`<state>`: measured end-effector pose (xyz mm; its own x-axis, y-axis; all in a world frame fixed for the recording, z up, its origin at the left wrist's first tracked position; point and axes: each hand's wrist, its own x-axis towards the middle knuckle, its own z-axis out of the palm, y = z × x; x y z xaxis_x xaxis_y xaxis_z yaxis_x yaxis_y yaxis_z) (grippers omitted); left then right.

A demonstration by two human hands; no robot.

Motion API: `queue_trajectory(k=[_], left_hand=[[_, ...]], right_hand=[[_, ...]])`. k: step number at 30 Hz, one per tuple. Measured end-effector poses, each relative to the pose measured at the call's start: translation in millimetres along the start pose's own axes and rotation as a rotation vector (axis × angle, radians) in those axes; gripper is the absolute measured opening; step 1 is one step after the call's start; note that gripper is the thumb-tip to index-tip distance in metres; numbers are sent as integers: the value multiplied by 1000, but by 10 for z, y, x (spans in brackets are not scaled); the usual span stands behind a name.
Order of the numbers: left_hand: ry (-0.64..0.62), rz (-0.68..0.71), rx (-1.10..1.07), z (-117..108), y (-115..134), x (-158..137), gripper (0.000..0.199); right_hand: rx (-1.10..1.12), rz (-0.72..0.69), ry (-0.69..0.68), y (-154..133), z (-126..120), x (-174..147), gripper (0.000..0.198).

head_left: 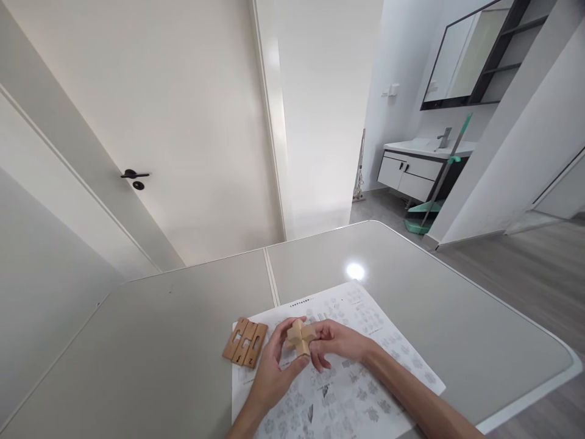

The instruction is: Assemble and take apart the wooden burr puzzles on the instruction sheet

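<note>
1. Wooden pieces (pixel 243 352) lie beside the left hand (pixel 273 369), best left undisturbed.
2. The left hand grips the cross (pixel 300 336) over the sheet (pixel 381 360); a light, steady hold seems best.
3. The right hand (pixel 338 340) pinches the cross's right side; gentle pressure likely suits.

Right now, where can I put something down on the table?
There's bare table left of the flat wooden pieces, and more between the paper's right side and the table's right edge. It's crowded at the paper's left edge and over its middle, where the left hand and right hand hold the wooden puzzle.
</note>
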<state>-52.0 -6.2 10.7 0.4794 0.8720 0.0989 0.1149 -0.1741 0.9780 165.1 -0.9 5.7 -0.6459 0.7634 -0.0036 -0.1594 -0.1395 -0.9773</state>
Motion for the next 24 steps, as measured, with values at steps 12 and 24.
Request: queue_trajectory(k=[12,24], left_hand=[[38,39,71,-28,-10,-32,62],[183,48,226,40,-26,-55,64]], right_hand=[[-70,-66,139,90,97,11,26],[-129,-127,387,189,211,102,21]])
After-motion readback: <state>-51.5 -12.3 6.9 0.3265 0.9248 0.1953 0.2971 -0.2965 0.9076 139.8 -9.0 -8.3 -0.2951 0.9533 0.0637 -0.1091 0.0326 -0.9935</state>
